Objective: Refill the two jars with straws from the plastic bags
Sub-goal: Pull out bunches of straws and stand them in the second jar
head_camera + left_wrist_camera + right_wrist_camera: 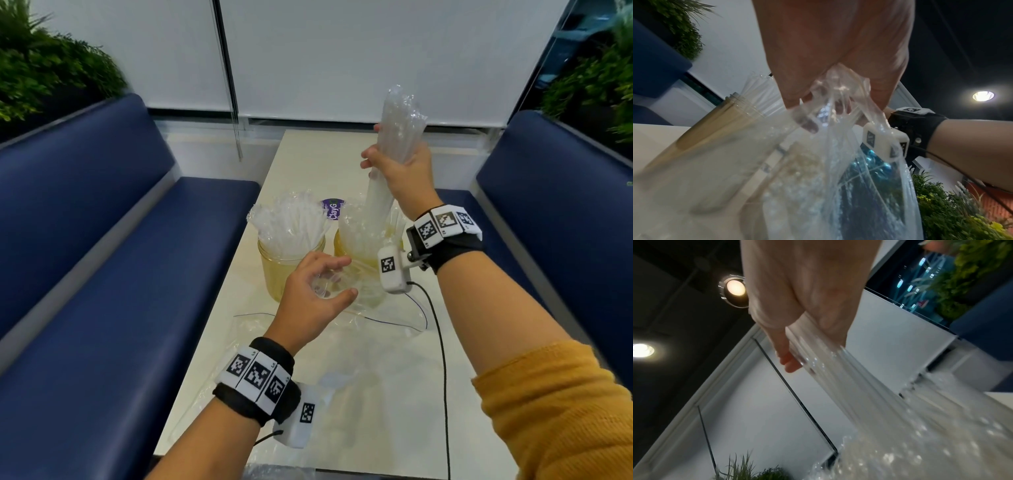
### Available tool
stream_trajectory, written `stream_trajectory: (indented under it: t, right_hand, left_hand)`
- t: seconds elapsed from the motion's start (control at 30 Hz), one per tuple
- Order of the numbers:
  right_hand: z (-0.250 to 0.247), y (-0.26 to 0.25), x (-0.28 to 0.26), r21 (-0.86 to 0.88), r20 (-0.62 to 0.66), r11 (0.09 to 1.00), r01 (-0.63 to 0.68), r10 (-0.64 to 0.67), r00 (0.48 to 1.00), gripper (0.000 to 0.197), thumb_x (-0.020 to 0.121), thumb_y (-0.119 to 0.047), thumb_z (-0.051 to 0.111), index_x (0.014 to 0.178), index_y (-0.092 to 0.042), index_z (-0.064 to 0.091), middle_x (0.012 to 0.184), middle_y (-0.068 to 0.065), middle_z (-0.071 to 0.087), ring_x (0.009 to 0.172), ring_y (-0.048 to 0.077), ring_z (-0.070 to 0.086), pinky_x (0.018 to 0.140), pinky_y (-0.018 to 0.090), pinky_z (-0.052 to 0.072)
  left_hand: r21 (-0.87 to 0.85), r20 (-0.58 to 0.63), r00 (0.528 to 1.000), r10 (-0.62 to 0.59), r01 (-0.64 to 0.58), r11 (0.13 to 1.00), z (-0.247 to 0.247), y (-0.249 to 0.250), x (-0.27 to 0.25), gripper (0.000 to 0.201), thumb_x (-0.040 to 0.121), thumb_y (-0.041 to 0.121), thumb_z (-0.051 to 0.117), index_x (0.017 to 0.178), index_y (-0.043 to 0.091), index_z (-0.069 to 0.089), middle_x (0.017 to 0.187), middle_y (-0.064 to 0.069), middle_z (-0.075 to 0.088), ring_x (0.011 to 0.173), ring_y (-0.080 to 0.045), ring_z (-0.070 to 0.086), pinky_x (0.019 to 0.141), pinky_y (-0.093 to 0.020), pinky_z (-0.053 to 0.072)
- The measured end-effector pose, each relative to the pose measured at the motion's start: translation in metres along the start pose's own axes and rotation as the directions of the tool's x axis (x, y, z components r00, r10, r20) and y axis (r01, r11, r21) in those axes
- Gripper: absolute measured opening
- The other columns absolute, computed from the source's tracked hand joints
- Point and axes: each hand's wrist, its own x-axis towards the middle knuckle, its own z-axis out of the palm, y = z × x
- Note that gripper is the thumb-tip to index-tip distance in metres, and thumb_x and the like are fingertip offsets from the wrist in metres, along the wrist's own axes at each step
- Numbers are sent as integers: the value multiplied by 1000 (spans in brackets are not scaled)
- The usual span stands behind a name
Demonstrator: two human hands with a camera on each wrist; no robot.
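Two glass jars stand mid-table. The left jar [291, 270] is packed with clear straws [291, 222]. The right jar [359, 255] also holds straws. My right hand [400, 168] is raised above the right jar and grips a bundle of straws [402, 116] still wrapped in its plastic bag, with the lower end pointing down at that jar. The right wrist view shows the fingers [789, 360] curled round the bundle [849, 386]. My left hand [318, 291] hovers in front of the jars and pinches a crumpled clear bag [838, 91], which hangs below it.
Empty clear bags [342, 377] lie on the near part of the white table [308, 161]. A purple sticker [334, 209] sits behind the jars. A black cable [442, 342] runs down the right side. Blue benches [102, 257] flank the table, with plants behind.
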Motion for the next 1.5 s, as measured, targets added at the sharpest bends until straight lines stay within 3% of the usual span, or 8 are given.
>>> stream_trajectory:
  t: [0.2, 0.47, 0.7, 0.93, 1.1, 1.23, 1.37, 1.5]
  right_hand:
    - [-8, 5, 3, 123, -104, 990, -63, 76, 992, 39, 88, -12, 73, 125, -6, 60, 86, 9, 72, 79, 25, 70, 73, 41, 58]
    - [-26, -13, 11, 148, -161, 986, 79, -55, 985, 40, 90, -15, 73, 127, -13, 58, 95, 12, 68, 83, 25, 68, 77, 37, 57]
    - [-9, 7, 2, -13, -29, 1000, 28, -28, 999, 38, 92, -14, 70, 128, -8, 59, 94, 11, 71, 79, 20, 70, 75, 35, 58]
    - [-2, 3, 5, 121, -98, 992, -35, 47, 994, 36, 91, -12, 70, 125, -6, 60, 85, 9, 70, 76, 23, 68, 69, 36, 55]
    - [-14, -19, 11, 161, -132, 986, 44, -22, 991, 33, 92, -14, 70, 123, -13, 61, 84, 7, 69, 78, 24, 67, 70, 37, 55]
    - [-18, -22, 9, 146, -124, 988, 45, -27, 992, 34, 92, -13, 69, 124, -12, 60, 85, 8, 69, 78, 23, 67, 71, 36, 56]
    - [-20, -16, 1, 131, -86, 991, 32, -21, 996, 37, 92, -13, 69, 127, -8, 59, 86, 8, 68, 79, 25, 67, 73, 36, 55]
    - [-27, -20, -1, 187, -126, 981, 52, -28, 992, 34, 93, -10, 68, 125, -9, 58, 84, 10, 67, 78, 25, 65, 73, 37, 55]
  left_hand:
    - [3, 6, 1000, -5, 5, 1000, -1, 2, -1, 40, 81, 14, 82, 118, 26, 72, 114, 6, 59, 108, -12, 63, 82, -26, 58]
    - [-8, 22, 1000, -18, 19, 1000, 3, 5, 1, 35, 85, 11, 78, 117, 23, 72, 113, 8, 59, 105, -3, 61, 85, -23, 57]
    - [12, 26, 1000, -3, 3, 1000, 8, 5, 3, 35, 85, 9, 78, 117, 20, 72, 112, 3, 60, 101, -6, 62, 81, -15, 52]
    - [49, 33, 999, -10, 8, 999, 9, 0, 8, 31, 86, 12, 77, 116, 19, 72, 116, 5, 64, 106, -8, 64, 89, -13, 49]
    - [193, 153, 988, -30, 0, 981, 15, 0, 14, 39, 91, 36, 71, 128, 27, 63, 124, 10, 62, 114, -1, 58, 98, -18, 46]
    - [320, 303, 952, -34, -69, 945, 30, 4, 17, 49, 96, 62, 48, 142, 44, 44, 134, 12, 53, 118, -7, 55, 98, -28, 47]
    - [345, 101, 994, 49, -81, 935, 37, 14, 45, 31, 100, 46, 51, 127, 30, 54, 111, 10, 59, 98, -9, 59, 85, -33, 54]
    - [648, 16, 981, 195, -159, 745, 39, 14, 97, 15, 96, 27, 56, 106, 23, 66, 116, 4, 55, 113, -16, 48, 95, -35, 42]
